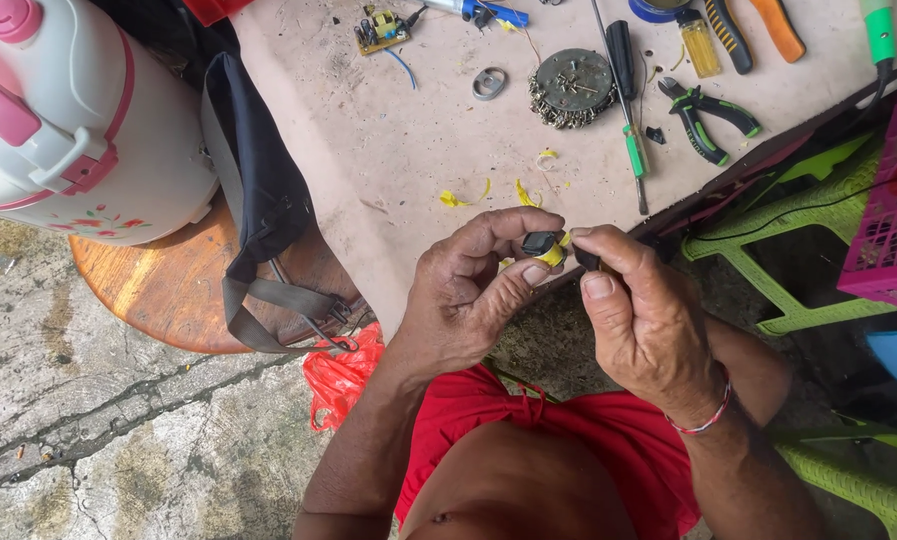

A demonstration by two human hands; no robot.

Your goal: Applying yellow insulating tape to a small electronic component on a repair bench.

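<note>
Both of my hands meet just below the edge of a pale worktable (pixel 388 150). My left hand (pixel 468 295) pinches a small black part wrapped in yellow tape (pixel 546 246) between thumb and forefinger. My right hand (pixel 643 315) grips the other end of the same part with its fingertips; a dark bit shows under its forefinger. A red-and-white string sits on my right wrist. Scraps of yellow tape (pixel 521 192) lie on the table just above my hands.
On the table lie a screwdriver (pixel 626 100), green-handled pliers (pixel 706 112), a round metal disc with screws (pixel 570 88), a metal ring (pixel 488 83) and a small circuit board (pixel 380 28). A white-and-pink flask (pixel 68 110) stands on a wooden stool (pixel 163 290) beside a dark bag (pixel 258 190). Green plastic stools (pixel 798 210) and a pink basket (pixel 893 210) are at right.
</note>
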